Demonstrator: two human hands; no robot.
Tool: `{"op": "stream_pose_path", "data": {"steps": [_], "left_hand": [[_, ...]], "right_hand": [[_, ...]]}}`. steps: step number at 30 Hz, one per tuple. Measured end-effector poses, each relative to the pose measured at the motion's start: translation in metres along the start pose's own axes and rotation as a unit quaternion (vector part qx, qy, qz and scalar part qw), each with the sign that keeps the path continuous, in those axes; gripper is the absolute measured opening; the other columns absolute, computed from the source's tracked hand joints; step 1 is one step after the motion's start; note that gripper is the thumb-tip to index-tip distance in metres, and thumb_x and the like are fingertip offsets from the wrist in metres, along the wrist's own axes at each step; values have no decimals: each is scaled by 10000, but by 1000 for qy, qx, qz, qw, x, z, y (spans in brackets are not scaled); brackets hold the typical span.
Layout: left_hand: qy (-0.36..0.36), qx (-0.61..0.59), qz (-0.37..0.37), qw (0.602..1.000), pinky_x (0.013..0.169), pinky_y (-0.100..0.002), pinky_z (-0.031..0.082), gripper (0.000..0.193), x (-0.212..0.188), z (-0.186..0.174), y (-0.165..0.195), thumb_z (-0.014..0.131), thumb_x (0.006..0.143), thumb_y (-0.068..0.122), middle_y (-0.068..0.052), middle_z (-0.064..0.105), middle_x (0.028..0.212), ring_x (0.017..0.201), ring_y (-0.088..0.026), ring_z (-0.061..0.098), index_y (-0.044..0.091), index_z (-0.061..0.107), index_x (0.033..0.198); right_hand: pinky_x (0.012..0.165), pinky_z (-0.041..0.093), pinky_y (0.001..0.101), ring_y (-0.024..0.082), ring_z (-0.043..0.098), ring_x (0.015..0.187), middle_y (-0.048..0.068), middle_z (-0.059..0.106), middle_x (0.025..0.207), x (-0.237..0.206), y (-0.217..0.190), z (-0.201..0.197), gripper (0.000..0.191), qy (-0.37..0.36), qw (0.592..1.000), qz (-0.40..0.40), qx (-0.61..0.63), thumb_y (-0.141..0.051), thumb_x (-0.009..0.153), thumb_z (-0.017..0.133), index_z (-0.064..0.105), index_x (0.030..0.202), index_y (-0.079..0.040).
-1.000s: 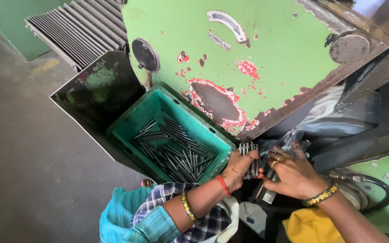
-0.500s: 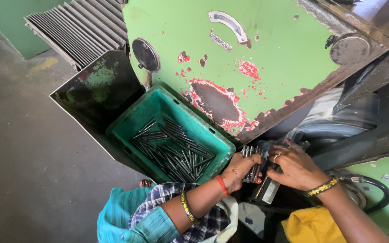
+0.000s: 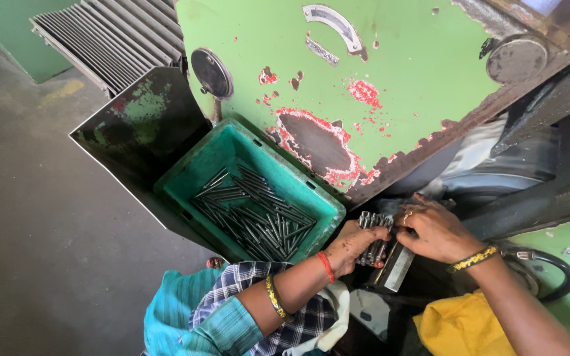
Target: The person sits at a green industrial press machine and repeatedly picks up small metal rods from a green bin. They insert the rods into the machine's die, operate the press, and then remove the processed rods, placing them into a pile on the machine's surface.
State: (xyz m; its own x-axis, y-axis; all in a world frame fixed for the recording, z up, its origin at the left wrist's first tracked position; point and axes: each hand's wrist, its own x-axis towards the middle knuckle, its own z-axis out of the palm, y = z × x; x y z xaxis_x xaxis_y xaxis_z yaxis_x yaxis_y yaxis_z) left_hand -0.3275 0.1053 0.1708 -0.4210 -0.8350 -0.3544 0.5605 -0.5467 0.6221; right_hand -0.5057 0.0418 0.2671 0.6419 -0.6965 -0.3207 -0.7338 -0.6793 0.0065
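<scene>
Head view: a bundle of metal pins (image 3: pixel 372 238) is gripped in the closed left hand (image 3: pixel 351 245), just beside the green crate (image 3: pixel 328 201).
Right hand (image 3: pixel 433 232): shifted slightly left since a second ago, now laid with curled fingers over the pins' far end.
Meaning: the bundle is being steadied at the machine (image 3: pixel 390 92).

A: What's around you there?

B: You're looking down on a bare grey concrete floor (image 3: pixel 41 237), dull and stained, with a yellowish smear near its far edge.

A: And ahead?

B: A big green machine housing (image 3: pixel 417 72) fills your view, its paint chipped to red primer and dark metal. A dark sheet-metal guard (image 3: pixel 140 132) leans beside it. Behind, you have a ribbed grey metal panel (image 3: pixel 113 33) and a green wall (image 3: pixel 8 33). The light is soft and even daylight.
</scene>
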Motion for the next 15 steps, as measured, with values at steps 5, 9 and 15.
{"op": "stream_pose_path", "data": {"steps": [5, 9, 15], "left_hand": [[23, 39, -18, 999, 493, -318, 578, 156, -2, 2, 0, 762, 799, 98, -53, 696, 755, 590, -155, 669, 14, 718, 923], [7, 21, -24, 999, 479, -298, 560, 139, -2, 2, 0, 779, 796, 55, -64, 698, 746, 568, -152, 661, 11, 712, 909], [-26, 39, -15, 999, 445, -276, 526, 147, -5, 1, 2, 834, 797, 36, -61, 655, 714, 530, -133, 615, 19, 695, 842]], "right_hand": [[1212, 310, 453, 330, 655, 1124, 149, 730, 1126, 0, 2, 1, 304, 47, 998, -10, 29, -274, 803, 660, 772, 1014, -86], [1237, 295, 439, 309, 674, 1097, 139, 754, 1079, 0, 4, 2, 323, 32, 998, 25, 42, -249, 815, 645, 768, 1069, -92], [1247, 318, 394, 318, 692, 1063, 162, 762, 1030, 5, 7, 5, 318, 21, 997, 63, 42, -206, 820, 617, 771, 1082, -113]]}}
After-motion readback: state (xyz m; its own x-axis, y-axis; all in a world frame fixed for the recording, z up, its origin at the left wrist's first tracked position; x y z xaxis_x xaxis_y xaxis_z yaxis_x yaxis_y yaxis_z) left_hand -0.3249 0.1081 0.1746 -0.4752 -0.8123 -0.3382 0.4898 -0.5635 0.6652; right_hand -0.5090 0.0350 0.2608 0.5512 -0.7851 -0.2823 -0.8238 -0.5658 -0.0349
